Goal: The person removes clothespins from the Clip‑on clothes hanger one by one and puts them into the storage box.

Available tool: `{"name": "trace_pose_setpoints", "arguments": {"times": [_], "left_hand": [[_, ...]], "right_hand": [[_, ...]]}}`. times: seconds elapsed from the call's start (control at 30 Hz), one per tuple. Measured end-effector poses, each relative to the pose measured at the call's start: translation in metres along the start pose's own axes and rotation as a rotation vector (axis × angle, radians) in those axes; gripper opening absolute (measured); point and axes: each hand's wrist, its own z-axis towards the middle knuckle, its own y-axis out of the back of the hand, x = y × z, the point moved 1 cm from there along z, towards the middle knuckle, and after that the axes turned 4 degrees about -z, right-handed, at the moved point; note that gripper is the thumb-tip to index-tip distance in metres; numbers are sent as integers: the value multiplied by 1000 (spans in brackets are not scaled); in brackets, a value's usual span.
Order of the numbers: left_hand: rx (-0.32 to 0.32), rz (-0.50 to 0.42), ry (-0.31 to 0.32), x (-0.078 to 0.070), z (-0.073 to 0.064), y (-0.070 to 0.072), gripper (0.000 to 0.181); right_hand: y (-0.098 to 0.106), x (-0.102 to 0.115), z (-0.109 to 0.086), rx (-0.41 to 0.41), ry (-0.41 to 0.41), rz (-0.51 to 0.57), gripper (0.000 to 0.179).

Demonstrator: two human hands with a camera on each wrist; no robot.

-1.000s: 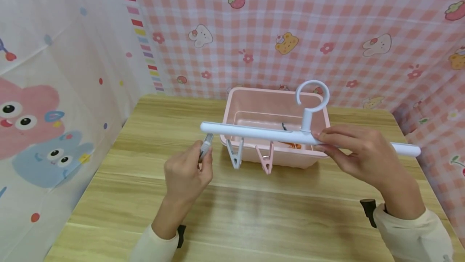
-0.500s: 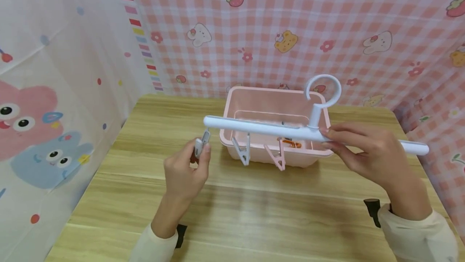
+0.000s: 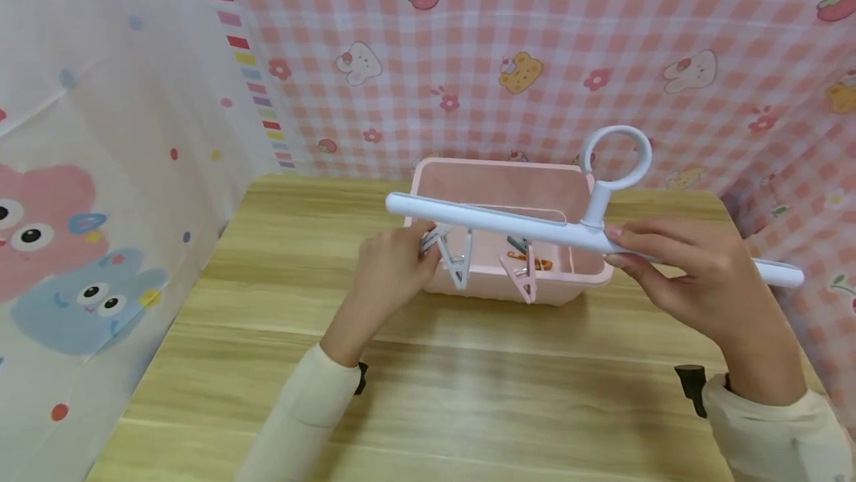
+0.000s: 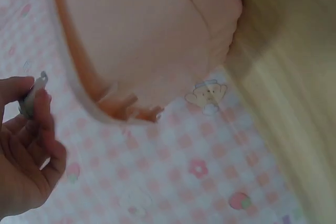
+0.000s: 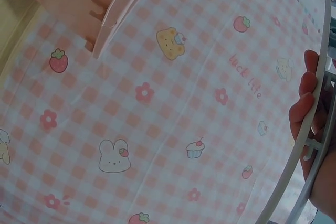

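Note:
My right hand grips a pale blue clip hanger by its bar, just right of the ring-shaped hook. Below the bar hang a pale grey-blue clip and a pink clip. My left hand pinches a grey clip between thumb and fingers, close under the bar's left part and beside the hanging grey-blue clip. Whether the held clip touches the bar cannot be told. In the right wrist view, fingers wrap the hanger's bar, partly out of frame.
Behind and below the hanger, a pink basket stands on the wooden table. Inside it lie an orange clip and a dark grey clip. A checked cloth hangs behind, and a printed white cloth at the left.
With the grey clip, my left hand has moved right and up from beyond the bar's left end to beside the hanging clips. The hanger has shifted right and slightly up.

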Motion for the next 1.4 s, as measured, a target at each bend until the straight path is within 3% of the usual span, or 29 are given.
{"name": "trace_pose_setpoints", "arguments": {"times": [0.13,0.2,0.33,0.4,0.53,0.63,0.73,0.87,1.0,1.1,1.27,1.4], "left_hand": [[-21,57,-156,-1,31,-17,16],[-44,31,-253,1,42,-26,19],[13,-155,-322,3,57,-36,14],[48,-232,-323,3,62,-39,11],[88,-269,-266,0,56,-37,19],[155,-387,-147,-6,43,-31,18],[224,-593,-6,-10,23,-22,13],[245,-919,122,-15,-9,-13,28],[225,-1176,145,-22,-31,-7,55],[195,-1300,147,-28,-38,-4,69],[145,-1401,153,-41,-38,-1,59],[154,-1474,210,-47,-37,2,40]], "right_hand": [[0,0,-2,5,3,-7,46],[1,0,-4,8,-1,-17,47],[3,0,-6,12,-5,-34,48],[4,0,-7,12,-7,-41,48],[3,-2,-9,12,-15,-48,48],[3,-3,-10,13,-19,-52,48],[3,-4,-11,16,-26,-49,48],[2,-4,-11,12,-35,-47,49],[-2,-5,-11,9,-30,-48,49],[-6,-5,-11,25,-17,-62,48],[-11,-3,-11,50,4,-91,48],[-14,-2,-10,56,9,-92,48]]}}
